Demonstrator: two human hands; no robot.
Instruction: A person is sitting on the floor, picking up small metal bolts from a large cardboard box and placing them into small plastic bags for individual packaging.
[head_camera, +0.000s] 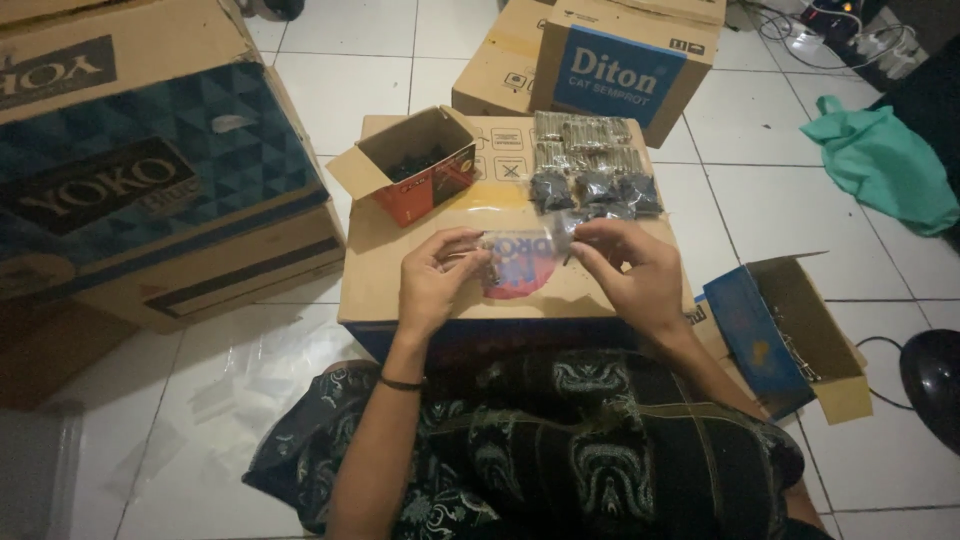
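Fingers first: the left hand pinches the left edge of a small clear plastic bag, thumb against bent fingers. The right hand pinches the bag's right edge the same way, thumb and forefinger pressed together. The bag sits stretched between both hands at centre frame, just above the top of a flat cardboard box. It carries a red and blue print; the contents are too dim to make out, maybe a few small dark pieces near the left fingertips.

A thin dark band circles the left wrist. Both forearms run down to the lower edge, over a dark patterned cloth on the lap.

On the box, beyond the hands: a row of filled small bags with dark contents, and further packets behind them, detail unclear. To their left, an open red carton, interior in shadow.

Right of frame, on the tiled floor: an open blue-lined box, contents hard to read. Upper right, a green plastic bag. Upper left, a large carton, cut off by the frame.
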